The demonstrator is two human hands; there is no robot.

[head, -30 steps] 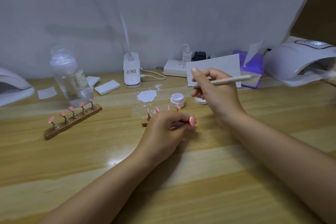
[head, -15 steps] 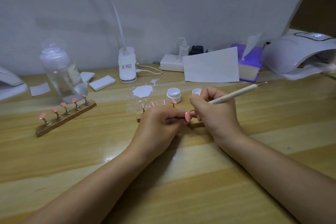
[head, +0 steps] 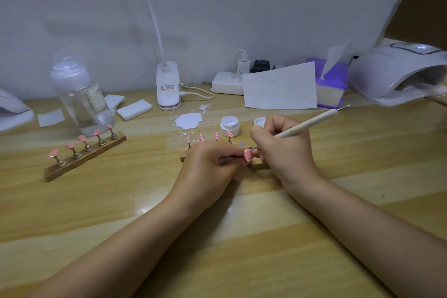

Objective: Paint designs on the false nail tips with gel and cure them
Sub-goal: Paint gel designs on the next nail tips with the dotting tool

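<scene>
In the head view, a pink nail tip (head: pixel 247 154) on a thin metal stem is pinched between the curled fingers of the left hand (head: pixel 212 167), just above the wooden table (head: pixel 96 201). A dotting pen (head: pixel 307 124) is gripped in the curled right hand (head: pixel 285 147), its lower point seemingly touching the tip. Four dotted pink tips (head: pixel 209 137) stand behind on a holder largely hidden by the hands. A second holder (head: pixel 84 152) carries five plain tips to the left, near a clear bottle (head: pixel 79 97). An open gel jar (head: pixel 229 124) is seen beyond, and a curing lamp (head: pixel 396 72) at far right.
</scene>
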